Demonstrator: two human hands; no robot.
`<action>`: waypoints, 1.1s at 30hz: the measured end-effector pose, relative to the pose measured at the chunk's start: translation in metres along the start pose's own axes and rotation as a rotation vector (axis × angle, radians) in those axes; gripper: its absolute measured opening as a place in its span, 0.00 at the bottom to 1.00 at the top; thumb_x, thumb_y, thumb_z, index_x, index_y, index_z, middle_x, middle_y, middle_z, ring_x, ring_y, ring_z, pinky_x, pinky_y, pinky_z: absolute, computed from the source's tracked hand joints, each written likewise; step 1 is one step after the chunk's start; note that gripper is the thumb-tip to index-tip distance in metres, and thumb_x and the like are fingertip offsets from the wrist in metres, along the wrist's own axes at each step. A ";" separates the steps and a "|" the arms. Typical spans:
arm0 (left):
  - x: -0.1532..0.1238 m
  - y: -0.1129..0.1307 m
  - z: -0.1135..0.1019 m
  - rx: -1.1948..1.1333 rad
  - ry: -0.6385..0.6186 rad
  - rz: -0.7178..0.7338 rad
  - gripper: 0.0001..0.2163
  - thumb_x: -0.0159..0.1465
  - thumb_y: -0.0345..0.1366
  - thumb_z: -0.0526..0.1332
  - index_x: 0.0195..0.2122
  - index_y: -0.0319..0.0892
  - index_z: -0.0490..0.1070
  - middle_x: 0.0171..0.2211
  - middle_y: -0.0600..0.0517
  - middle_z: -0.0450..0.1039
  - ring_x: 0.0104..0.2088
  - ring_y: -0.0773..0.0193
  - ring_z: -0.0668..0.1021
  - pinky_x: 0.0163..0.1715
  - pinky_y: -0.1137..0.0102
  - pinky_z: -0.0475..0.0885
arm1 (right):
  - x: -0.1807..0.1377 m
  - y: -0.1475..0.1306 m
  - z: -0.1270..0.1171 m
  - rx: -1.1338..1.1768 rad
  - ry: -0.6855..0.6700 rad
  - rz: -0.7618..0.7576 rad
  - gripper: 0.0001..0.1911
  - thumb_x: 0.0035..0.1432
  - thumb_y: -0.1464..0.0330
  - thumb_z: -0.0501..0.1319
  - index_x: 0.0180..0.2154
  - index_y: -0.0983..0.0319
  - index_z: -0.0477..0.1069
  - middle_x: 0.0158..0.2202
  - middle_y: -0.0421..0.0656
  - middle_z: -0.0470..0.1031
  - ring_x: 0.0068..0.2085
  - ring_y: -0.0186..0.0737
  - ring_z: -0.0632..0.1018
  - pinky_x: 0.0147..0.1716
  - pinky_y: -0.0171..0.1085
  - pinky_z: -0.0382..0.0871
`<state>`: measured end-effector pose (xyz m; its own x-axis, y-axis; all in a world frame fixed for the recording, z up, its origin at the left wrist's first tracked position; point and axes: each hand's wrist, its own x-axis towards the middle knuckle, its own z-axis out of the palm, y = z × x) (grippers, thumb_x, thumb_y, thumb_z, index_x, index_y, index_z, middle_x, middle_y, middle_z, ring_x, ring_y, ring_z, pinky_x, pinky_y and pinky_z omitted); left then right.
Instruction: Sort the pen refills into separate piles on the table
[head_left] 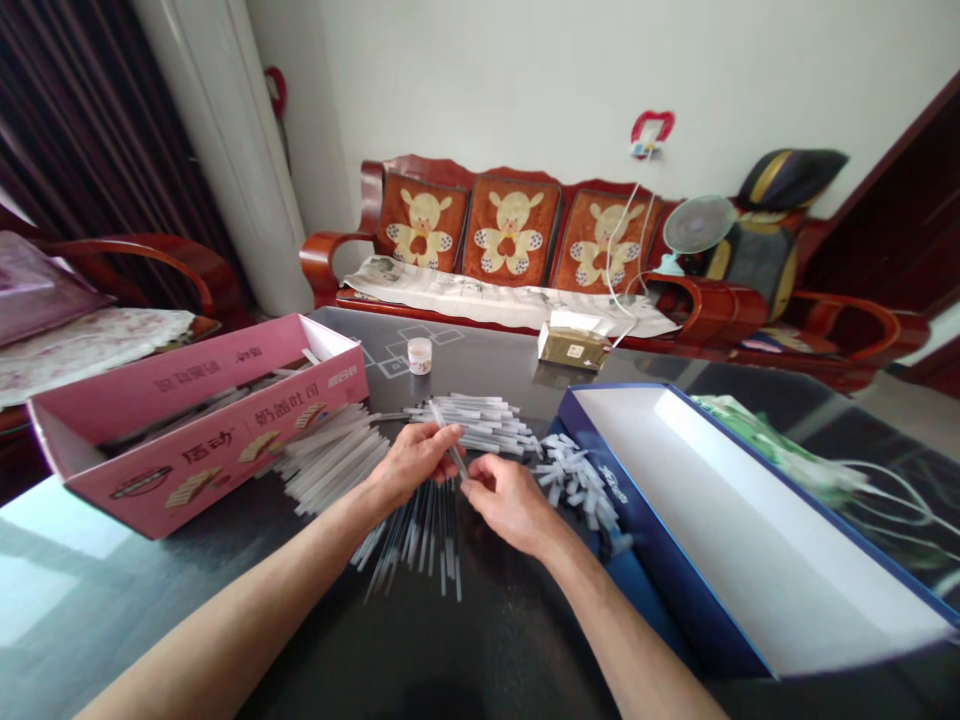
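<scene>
Both my hands meet over the dark table, holding a thin translucent plastic tube (455, 461) that slants between them. My left hand (415, 458) pinches it higher up, between thumb and fingers. The fingertips of my right hand (511, 503) close on its lower end. A fanned pile of long whitish tubes (330, 465) lies left of my hands, against the pink box. Behind them is a second pile of similar tubes (487, 425). Thin, dark-looking clear sticks (424, 535) spread out below my left hand. Short whitish pieces (577, 480) are heaped to the right.
The pink box (225, 430) stands open at left with long strips inside. An open blue box (637, 500) with a white interior is at right. Farther back are a small white jar (420, 357) and a tissue pack (574, 345). Green plastic packaging (780, 440) and white cables lie far right.
</scene>
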<state>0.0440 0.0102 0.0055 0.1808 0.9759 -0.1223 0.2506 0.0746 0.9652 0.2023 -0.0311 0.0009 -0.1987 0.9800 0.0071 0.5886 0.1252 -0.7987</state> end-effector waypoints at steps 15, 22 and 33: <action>-0.013 0.005 0.005 0.320 -0.273 0.306 0.18 0.64 0.48 0.51 0.40 0.38 0.70 0.18 0.58 0.63 0.20 0.70 0.66 0.21 0.75 0.59 | 0.009 0.023 -0.045 0.238 0.103 0.236 0.11 0.57 0.63 0.57 0.29 0.64 0.73 0.25 0.41 0.75 0.23 0.30 0.73 0.19 0.28 0.63; -0.025 0.015 0.004 0.882 -0.248 0.483 0.14 0.66 0.42 0.49 0.32 0.41 0.69 0.21 0.54 0.66 0.22 0.67 0.68 0.24 0.72 0.59 | 0.014 0.018 -0.014 0.857 0.172 0.169 0.17 0.46 0.57 0.68 0.33 0.64 0.75 0.27 0.41 0.76 0.27 0.32 0.76 0.21 0.28 0.67; -0.011 0.000 0.001 1.173 0.036 0.555 0.14 0.68 0.37 0.48 0.50 0.41 0.65 0.37 0.46 0.76 0.37 0.61 0.77 0.33 0.71 0.68 | 0.016 0.033 0.015 1.088 0.247 0.105 0.17 0.44 0.59 0.70 0.35 0.61 0.75 0.30 0.41 0.79 0.29 0.34 0.78 0.28 0.32 0.72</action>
<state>0.0429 -0.0009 0.0068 0.5074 0.8244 0.2506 0.8322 -0.5443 0.1058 0.2066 -0.0132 -0.0349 0.0441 0.9967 -0.0682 -0.4292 -0.0427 -0.9022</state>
